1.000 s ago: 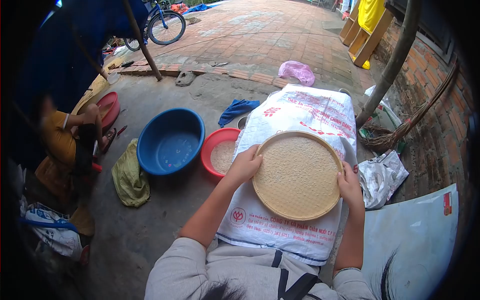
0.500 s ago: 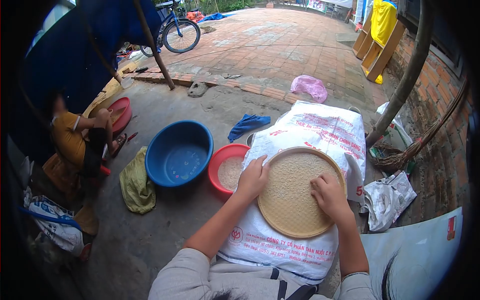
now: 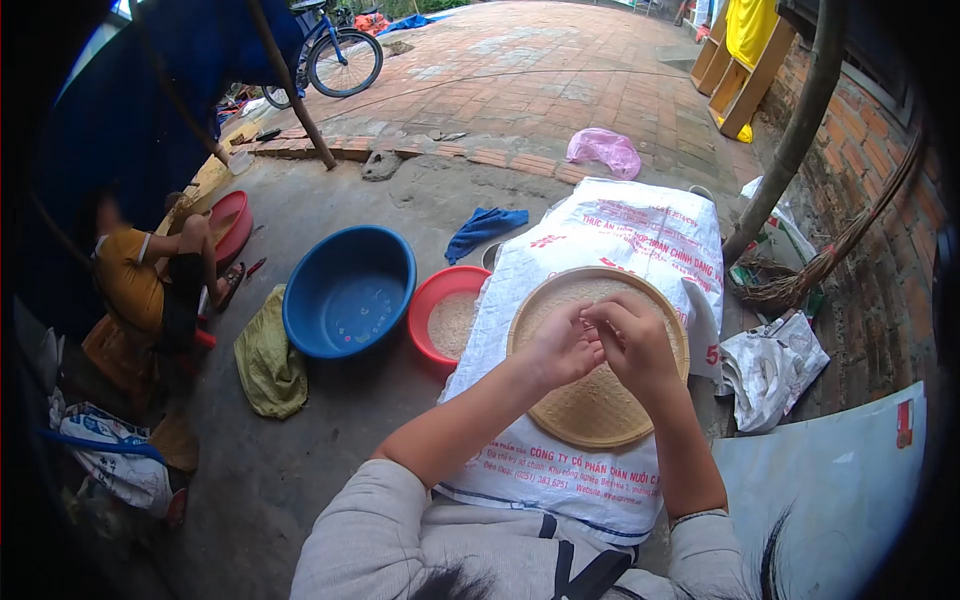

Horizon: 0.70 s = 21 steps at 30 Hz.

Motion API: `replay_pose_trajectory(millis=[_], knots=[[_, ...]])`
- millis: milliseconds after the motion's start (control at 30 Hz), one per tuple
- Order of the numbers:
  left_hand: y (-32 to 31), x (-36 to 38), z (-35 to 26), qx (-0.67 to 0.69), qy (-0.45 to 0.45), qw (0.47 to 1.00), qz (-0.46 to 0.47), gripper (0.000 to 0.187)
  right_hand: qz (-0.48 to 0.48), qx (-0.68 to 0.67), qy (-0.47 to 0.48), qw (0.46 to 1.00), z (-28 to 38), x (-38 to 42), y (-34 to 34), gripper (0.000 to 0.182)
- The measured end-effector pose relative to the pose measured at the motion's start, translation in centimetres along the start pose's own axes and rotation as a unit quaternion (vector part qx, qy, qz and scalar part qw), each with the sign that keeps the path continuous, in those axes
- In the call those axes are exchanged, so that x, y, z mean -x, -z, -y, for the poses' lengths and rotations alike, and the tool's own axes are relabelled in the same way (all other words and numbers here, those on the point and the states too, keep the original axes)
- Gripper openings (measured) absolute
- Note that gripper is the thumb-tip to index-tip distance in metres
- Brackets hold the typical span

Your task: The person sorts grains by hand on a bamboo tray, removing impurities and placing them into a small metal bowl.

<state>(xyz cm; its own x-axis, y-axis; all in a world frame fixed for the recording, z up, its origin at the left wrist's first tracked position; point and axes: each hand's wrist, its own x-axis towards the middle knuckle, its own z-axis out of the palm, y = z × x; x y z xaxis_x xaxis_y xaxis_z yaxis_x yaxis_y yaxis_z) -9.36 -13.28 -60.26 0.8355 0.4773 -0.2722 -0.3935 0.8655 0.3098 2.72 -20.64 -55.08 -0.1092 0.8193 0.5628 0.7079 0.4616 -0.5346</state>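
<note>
A round woven tray [image 3: 590, 425] with pale grains spread on it lies on a white printed sack [image 3: 640, 225] in front of me. Both my hands are raised over the tray and meet near its middle. My left hand [image 3: 570, 348] is turned palm up with its fingers partly spread and nothing visible in the palm. My right hand [image 3: 636, 345] has its fingertips pinched together beside the left fingers; whatever they hold is too small to make out. Left of the sack, a red basin [image 3: 420, 318] contains similar grains.
A blue basin [image 3: 350, 290], a green sack [image 3: 270, 360] and a blue cloth [image 3: 484, 232] lie to the left. Another person [image 3: 135, 275] sits at far left by a red basin [image 3: 233, 228]. A wooden pole [image 3: 800, 130] and crumpled sack [image 3: 770, 368] are at right.
My left hand has left the tray's rim and my right hand has lifted off the grains; they have come together above the tray. The view has shifted slightly.
</note>
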Motion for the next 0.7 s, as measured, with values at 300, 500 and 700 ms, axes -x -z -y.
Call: replay_pose_trajectory(millis=[300,500,700], knots=[[5.0,0.5,-2.6,0.021,-0.085,0.99,-0.109,0.028,-0.028,0.09,-0.106,0.99,-4.2,7.5,1.4,0.014],[6.0,0.4,-2.5,0.009,-0.088,0.987,-0.134,0.029,0.064,0.095,-0.153,0.982,-6.1,9.3,1.5,0.007],[2.5,-2.2,0.6,-0.056,-0.019,0.992,-0.108,0.036,-0.13,0.016,-0.078,0.988,-3.6,4.4,1.3,0.006]])
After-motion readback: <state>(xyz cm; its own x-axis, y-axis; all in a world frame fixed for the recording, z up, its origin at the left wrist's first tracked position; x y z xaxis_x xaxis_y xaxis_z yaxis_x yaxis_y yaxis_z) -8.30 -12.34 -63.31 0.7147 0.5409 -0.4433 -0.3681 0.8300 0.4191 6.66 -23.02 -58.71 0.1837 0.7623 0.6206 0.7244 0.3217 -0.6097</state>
